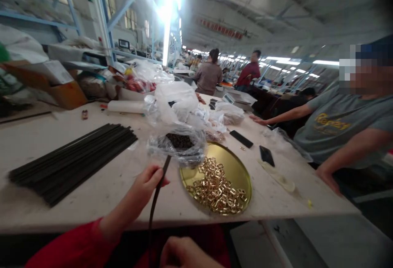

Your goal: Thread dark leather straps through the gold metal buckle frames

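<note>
A thin dark strip (156, 196) runs from near the bag of dark pieces down toward the bottom edge of the view, crossing the near edge of the white table (92, 194). The left hand (146, 184) pinches it between thumb and fingertips, just left of the gold tray (236, 165). The right hand (181, 253) sits low, below the table edge, curled loosely; whether it grips the lower end of the strip cannot be told, since that end is lost in the dark between the hands.

Just right of the pinch, the tray holds a heap of small gold metal clips (216, 190), piled toward its near side. Touching the tray's far rim, an open clear plastic bag (178, 145) holds small dark pieces. To the left, well apart from the hands, a fanned bundle of long black strips (73, 159) lies flat on the table.

To handle the strip well, the pinch probably wants to sit close to the working end, so the flexible length does not whip or sag, with the lower hand steadying the rest.

Across the table corner, another person's arm (346, 149) rests with its hand on the edge, beside two dark phones (266, 155).
</note>
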`<state>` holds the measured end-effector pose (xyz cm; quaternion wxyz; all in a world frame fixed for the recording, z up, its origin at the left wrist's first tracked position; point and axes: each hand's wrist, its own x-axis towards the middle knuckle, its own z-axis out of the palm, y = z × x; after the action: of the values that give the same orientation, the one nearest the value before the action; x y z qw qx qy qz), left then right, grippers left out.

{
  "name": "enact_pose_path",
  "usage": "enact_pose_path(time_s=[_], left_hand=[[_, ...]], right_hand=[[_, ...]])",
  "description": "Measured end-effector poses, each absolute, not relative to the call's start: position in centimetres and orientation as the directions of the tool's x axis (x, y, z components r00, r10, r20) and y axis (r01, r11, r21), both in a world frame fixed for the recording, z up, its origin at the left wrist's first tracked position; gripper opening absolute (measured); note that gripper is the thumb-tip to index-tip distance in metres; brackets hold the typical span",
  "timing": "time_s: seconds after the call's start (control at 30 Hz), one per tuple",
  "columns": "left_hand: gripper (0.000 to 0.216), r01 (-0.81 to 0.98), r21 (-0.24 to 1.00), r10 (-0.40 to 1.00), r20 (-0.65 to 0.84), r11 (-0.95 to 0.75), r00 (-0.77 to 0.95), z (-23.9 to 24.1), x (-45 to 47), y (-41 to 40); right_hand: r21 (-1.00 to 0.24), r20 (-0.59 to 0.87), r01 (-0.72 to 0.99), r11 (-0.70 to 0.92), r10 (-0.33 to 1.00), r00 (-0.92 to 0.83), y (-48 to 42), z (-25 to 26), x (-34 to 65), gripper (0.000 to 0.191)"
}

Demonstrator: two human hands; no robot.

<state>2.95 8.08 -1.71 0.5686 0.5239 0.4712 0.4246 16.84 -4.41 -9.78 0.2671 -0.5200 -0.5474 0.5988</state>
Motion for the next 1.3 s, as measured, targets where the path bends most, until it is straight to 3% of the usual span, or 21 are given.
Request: enact_pose_path(time_s=[0.07,0.2,0.33,0.5,0.8,1.03,1.17,1.3], left_hand=[[0.019,0.043,0.998,0.96,-0.063,0.053,0.274,-1.5,4.0,7.8],[0.013,0.177,0.979,0.861,-0.177,0.104,0.476,-1.5,4.8,7.1],[0.005,0.251,0.944,0.721,-0.325,0.213,0.612,-2.0,4.7,5.9],[0.01,0.084,0.89,0.629,-0.381,0.448,0.677,-4.0,4.2,5.3],[0.015,-0.057,0.809,0.597,-0.382,0.585,0.706,-5.2,5.2,5.7],[0.022,-0.131,0.741,0.569,-0.376,0.658,0.731,-5.4,5.8,5.0],[0.023,-0.133,0.739,0.567,-0.374,0.66,0.734,-5.0,5.8,4.4],[0.014,-0.028,0.829,0.585,-0.37,0.558,0.722,-3.5,5.1,4.2]], right_hand=[[-0.962,-0.25,0.181,-0.204,0.926,-0.283,-3.5,-8.4,17.3,0.005],[-0.985,-0.136,-0.106,-0.138,0.99,-0.021,0.4,-6.2,19.2,0.027],[-0.977,-0.167,-0.147,-0.153,0.982,0.087,3.2,-5.1,20.3,0.031],[-0.875,-0.346,-0.371,-0.312,0.938,0.027,4.1,-6.3,20.7,0.031],[-0.743,-0.453,-0.526,-0.414,0.89,-0.061,4.0,-7.6,20.8,0.033],[-0.418,-0.563,-0.678,-0.604,0.758,-0.329,3.0,-7.3,20.7,0.038],[-0.423,-0.532,-0.693,-0.584,0.779,-0.332,2.2,-6.9,20.4,0.034],[-0.571,-0.482,-0.669,-0.475,0.854,-0.195,1.5,-6.4,20.8,0.036]])
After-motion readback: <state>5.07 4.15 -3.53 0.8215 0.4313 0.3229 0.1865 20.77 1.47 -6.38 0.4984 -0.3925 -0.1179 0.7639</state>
